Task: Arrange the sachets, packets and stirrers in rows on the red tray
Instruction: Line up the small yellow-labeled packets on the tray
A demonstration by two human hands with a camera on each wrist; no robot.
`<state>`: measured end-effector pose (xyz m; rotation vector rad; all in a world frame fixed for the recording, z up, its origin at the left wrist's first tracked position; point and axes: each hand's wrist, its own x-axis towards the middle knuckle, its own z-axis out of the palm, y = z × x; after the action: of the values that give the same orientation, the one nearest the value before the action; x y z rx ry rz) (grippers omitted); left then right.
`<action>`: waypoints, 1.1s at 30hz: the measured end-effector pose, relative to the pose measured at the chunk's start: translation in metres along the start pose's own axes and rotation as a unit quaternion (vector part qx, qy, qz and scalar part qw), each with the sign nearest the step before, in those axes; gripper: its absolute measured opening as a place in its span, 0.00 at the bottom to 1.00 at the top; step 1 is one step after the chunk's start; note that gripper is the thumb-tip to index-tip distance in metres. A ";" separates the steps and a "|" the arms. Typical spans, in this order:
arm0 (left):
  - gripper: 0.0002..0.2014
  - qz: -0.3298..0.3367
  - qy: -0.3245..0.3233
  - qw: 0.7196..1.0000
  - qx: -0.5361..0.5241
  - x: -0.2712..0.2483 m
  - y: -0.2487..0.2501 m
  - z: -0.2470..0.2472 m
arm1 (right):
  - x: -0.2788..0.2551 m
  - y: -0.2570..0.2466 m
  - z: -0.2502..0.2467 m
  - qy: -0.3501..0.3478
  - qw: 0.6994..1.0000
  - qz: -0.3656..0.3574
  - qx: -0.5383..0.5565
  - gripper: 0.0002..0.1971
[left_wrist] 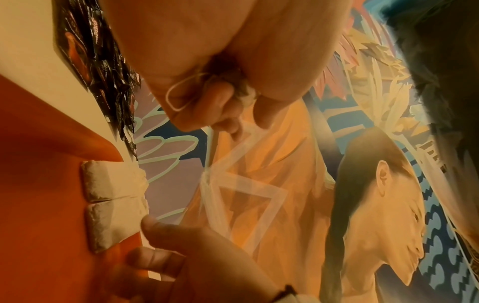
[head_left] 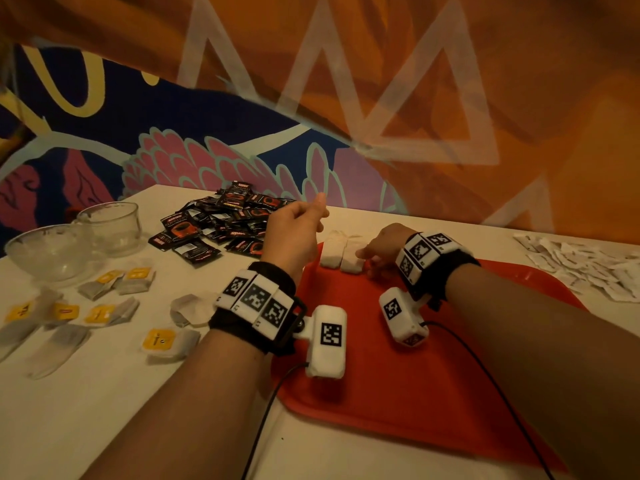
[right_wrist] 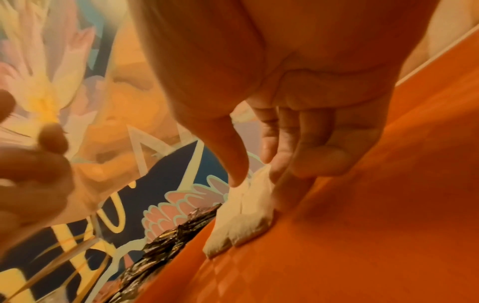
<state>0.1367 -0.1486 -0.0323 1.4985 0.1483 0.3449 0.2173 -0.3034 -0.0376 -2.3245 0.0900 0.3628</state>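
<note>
My right hand (head_left: 377,252) pressed its fingertips against the right one of two white tea bags (head_left: 341,252) lying side by side at the far left corner of the red tray (head_left: 433,382), while my left hand (head_left: 294,233), raised just above that corner, clutched a crumpled tea bag (left_wrist: 242,93) with its string.

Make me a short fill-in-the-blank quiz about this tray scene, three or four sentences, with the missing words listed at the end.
1. The number of white tea bags lying side by side on the red tray is ____.
2. The right hand touches the tea bag on the ____ side of the pair.
3. The left hand grips a bunched bag and its ____ above the tray's far left corner.
4. The pile of black packets lies on the table, to the ____ of the tray.

Missing words: two; right; string; left
</note>
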 end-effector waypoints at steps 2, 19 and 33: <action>0.24 -0.037 -0.019 0.999 -0.020 -0.002 0.002 0.001 | -0.008 0.000 -0.005 0.021 0.998 -0.047 -0.040 0.12; 0.34 -0.090 -0.200 0.973 -0.078 -0.024 0.003 0.024 | -0.082 0.023 -0.005 0.015 0.933 -0.323 0.160 0.07; 0.05 0.042 -0.147 0.988 0.003 -0.015 -0.007 0.014 | -0.073 0.045 -0.020 0.080 0.945 -0.282 0.142 0.13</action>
<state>0.1283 -0.1670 -0.0399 1.5464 -0.1497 0.1867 0.1447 -0.3526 -0.0339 -1.9789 -0.4125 -0.1239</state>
